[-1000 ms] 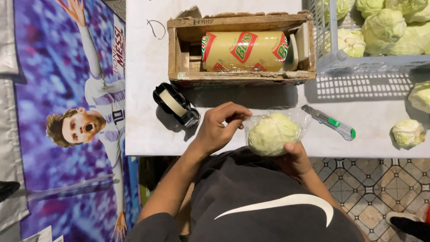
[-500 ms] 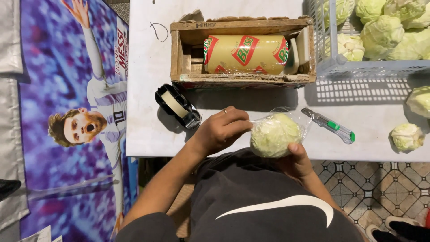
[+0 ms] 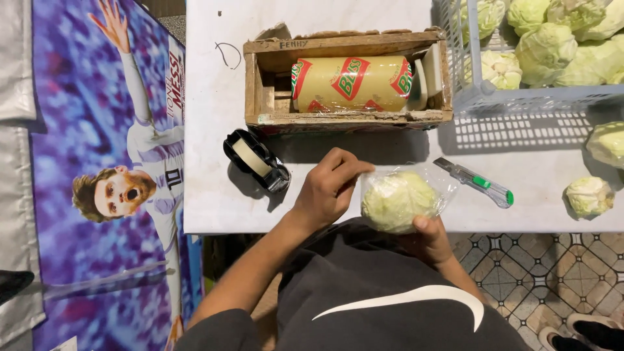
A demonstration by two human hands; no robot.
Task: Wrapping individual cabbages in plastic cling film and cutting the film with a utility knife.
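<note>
So one cabbage (image 3: 398, 200) in my hands, pale green and round, with clear film (image 3: 437, 177) stretched over it and bunching loose at the top right. It sits right at the near edge of the white counter (image 3: 214, 188), partly hanging over toward my lap. My left hand (image 3: 328, 188) has its grip pinching the film at the cabbage's upper left; my right hand (image 3: 429, 237) cups it from below, thumb pressed on the front. Two more loose cabbages, one (image 3: 588, 195) near the right edge and one (image 3: 608, 143) half out of view. One tape dispenser (image 3: 255, 159), one green box cutter (image 3: 476, 181), one wooden box (image 3: 344, 78) with one roll of wrap (image 3: 351, 81), one crate (image 3: 520, 97) holding at least six heads. Open counter lies between dispenser and cutter
</note>
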